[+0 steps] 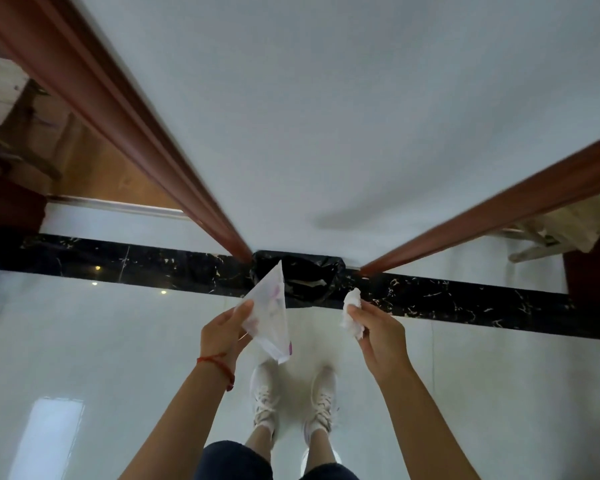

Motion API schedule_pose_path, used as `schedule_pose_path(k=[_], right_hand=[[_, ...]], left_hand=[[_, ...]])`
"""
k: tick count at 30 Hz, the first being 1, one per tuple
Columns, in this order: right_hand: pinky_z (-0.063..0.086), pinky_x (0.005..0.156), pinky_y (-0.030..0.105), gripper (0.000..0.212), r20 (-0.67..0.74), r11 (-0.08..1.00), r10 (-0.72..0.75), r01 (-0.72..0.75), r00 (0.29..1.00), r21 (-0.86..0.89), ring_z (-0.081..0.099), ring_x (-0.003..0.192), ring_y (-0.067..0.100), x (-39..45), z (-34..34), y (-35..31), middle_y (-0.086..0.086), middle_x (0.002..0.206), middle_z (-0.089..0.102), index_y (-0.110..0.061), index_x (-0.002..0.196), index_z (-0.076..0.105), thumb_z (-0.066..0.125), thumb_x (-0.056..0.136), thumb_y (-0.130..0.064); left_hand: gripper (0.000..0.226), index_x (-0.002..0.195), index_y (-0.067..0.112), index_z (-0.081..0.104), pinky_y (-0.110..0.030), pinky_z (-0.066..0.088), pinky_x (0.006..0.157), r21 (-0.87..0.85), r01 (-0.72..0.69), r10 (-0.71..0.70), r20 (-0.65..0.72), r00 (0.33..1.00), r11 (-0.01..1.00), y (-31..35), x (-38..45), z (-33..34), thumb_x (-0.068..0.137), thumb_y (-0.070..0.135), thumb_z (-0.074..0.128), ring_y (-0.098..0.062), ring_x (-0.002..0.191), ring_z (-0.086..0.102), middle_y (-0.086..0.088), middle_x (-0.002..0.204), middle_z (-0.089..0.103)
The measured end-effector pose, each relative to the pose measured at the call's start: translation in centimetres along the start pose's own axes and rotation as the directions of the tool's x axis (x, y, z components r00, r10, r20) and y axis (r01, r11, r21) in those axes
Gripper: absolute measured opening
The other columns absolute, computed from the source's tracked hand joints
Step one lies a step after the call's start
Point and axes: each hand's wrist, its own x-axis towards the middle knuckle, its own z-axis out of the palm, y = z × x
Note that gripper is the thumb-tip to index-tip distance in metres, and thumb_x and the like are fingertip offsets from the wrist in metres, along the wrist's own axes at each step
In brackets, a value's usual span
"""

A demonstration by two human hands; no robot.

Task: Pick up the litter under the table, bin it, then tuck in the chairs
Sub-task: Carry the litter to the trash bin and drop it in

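Litter is carried in both hands above a black-lined bin (300,278) set against the wall between two wooden door frames. A flat, pale printed wrapper (270,317) is pinched at its edge by the left hand (224,336), while a crumpled white tissue (352,315) is gripped in the curled fingers of the right hand (378,336). Both pieces are judged light and soft; the wrapper looks thin and likely to flutter, so an edge pinch suffices. The tissue can be squeezed anywhere. White trainers (293,398) are seen on the glossy floor (118,341) below.
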Motion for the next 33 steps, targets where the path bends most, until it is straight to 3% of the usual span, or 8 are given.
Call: schedule_pose_path(k=[4, 8, 13, 17, 26, 30, 33], right_hand=[[0.048, 0.083, 0.03, 0.025, -0.006, 1.0, 0.022, -0.022, 1.0, -0.008, 0.063, 0.091, 0.016, 3.3, -0.1, 1.9, 0.004, 0.095, 0.068, -0.001, 0.102, 0.063, 0.064, 0.077, 0.002], [0.047, 0.091, 0.034, 0.029, -0.037, 0.998, 0.044, -0.045, 0.998, -0.045, 0.061, 0.096, 0.018, 5.6, -0.8, 3.4, 0.004, 0.098, 0.068, -0.002, 0.106, 0.063, 0.066, 0.077, -0.002], [0.048, 0.089, 0.034, 0.028, -0.068, 0.996, 0.04, -0.045, 0.997, -0.081, 0.062, 0.094, 0.019, 7.1, -1.8, 4.4, 0.002, 0.096, 0.068, -0.005, 0.104, 0.065, 0.067, 0.077, -0.004], [0.047, 0.092, 0.037, 0.016, -0.063, 0.995, 0.032, -0.038, 0.997, -0.097, 0.062, 0.089, 0.018, 7.9, -2.1, 4.4, 0.002, 0.089, 0.069, -0.011, 0.089, 0.069, 0.066, 0.077, -0.002], [0.048, 0.088, 0.033, 0.03, -0.041, 0.998, 0.003, -0.006, 0.999, -0.064, 0.062, 0.089, 0.014, 9.6, -2.3, 4.0, 0.0, 0.091, 0.069, -0.002, 0.107, 0.063, 0.065, 0.077, 0.0], [0.047, 0.091, 0.037, 0.032, -0.04, 0.996, 0.0, -0.003, 0.999, -0.086, 0.062, 0.091, 0.016, 10.0, -2.3, 4.2, 0.001, 0.094, 0.068, -0.001, 0.109, 0.062, 0.066, 0.077, -0.001], [0.048, 0.09, 0.036, 0.031, -0.046, 0.992, -0.013, 0.007, 0.999, -0.127, 0.062, 0.087, 0.015, 10.0, -2.3, 4.6, 0.0, 0.09, 0.069, -0.002, 0.107, 0.063, 0.066, 0.077, -0.001]], left_hand=[[0.012, 0.082, 0.01, 0.061, -0.038, 0.051, 0.076, -0.014, 0.06, -0.061, -0.03, 0.998, 0.998, -1.6, 3.8, 0.8, 0.08, 0.022, 0.065, -0.028, 0.089, 0.06, -0.01, 0.095, 0.062], [0.038, 0.106, 0.002, 0.055, -0.043, 0.05, 0.087, -0.087, 0.195, -0.205, -0.122, 0.971, 0.977, -3.3, 7.0, 1.6, 0.078, 0.025, 0.068, -0.033, 0.1, 0.056, -0.015, 0.112, 0.054], [0.032, 0.088, 0.008, 0.054, -0.036, 0.05, 0.062, -0.114, 0.295, -0.308, -0.118, 0.944, 0.949, -4.6, 9.1, 2.8, 0.074, 0.031, 0.072, -0.028, 0.083, 0.06, -0.015, 0.106, 0.057], [0.049, 0.108, 0.006, 0.048, -0.039, 0.052, 0.076, -0.114, 0.327, -0.339, -0.108, 0.935, 0.938, -5.2, 10.6, 4.1, 0.074, 0.033, 0.072, -0.03, 0.092, 0.059, -0.017, 0.114, 0.054], [0.057, 0.112, 0.004, 0.047, -0.041, 0.051, 0.078, -0.134, 0.348, -0.359, -0.072, 0.93, 0.928, -5.7, 13.0, 6.0, 0.074, 0.04, 0.07, -0.031, 0.096, 0.058, -0.017, 0.113, 0.056], [0.049, 0.098, 0.004, 0.05, -0.043, 0.052, 0.083, 0.06, 0.28, -0.275, -0.084, 0.958, 0.958, -5.6, 13.3, 6.4, 0.076, 0.046, 0.065, -0.029, 0.093, 0.056, -0.01, 0.09, 0.055], [0.027, 0.086, 0.011, 0.06, -0.043, 0.048, 0.087, 0.411, 0.025, 0.005, -0.072, 0.997, 0.911, -5.7, 12.8, 6.0, 0.086, 0.038, 0.055, -0.029, 0.093, 0.055, -0.008, 0.089, 0.055]])
